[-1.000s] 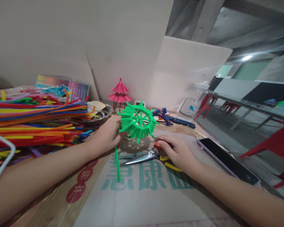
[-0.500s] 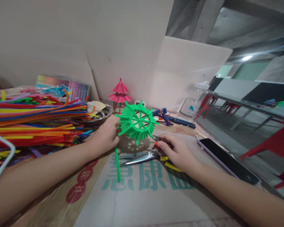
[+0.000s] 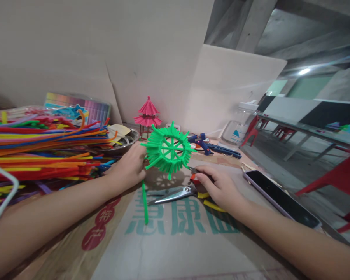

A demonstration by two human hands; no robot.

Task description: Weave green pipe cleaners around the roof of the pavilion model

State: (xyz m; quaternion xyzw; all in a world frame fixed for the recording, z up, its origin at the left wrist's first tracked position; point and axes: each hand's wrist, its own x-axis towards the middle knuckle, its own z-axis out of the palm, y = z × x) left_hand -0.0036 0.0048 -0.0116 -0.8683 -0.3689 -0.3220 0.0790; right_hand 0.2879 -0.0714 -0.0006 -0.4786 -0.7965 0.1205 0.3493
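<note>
My left hand [image 3: 131, 165] is closed on the left edge of a bright green wheel [image 3: 172, 149] made of pipe cleaners, with spokes inside and short spikes around its rim. The wheel is tilted toward me above the table. Below that hand a straight green pipe cleaner [image 3: 145, 204] hangs or lies; its upper end is hidden. My right hand [image 3: 218, 184] is closed beside the wheel's lower right, around something mostly hidden; a dark pointed tip and a red part show at its fingers. Scissors [image 3: 175, 194] lie beneath, blades pointing left, with yellow pieces [image 3: 214, 206] near their handle end.
Bundles of coloured pipe cleaners [image 3: 46, 140] fill the left, before a marker set [image 3: 99, 111] and a metal bowl [image 3: 131, 140]. Behind the wheel stands a pink pagoda [image 3: 148, 116]. A blue glue gun [image 3: 202, 144], clear jug [image 3: 236, 128] and phone [image 3: 282, 198] are at right.
The green wheel has shifted slightly left and turned a little in my left hand. My right hand and the scissors stay nearly where they were.
</note>
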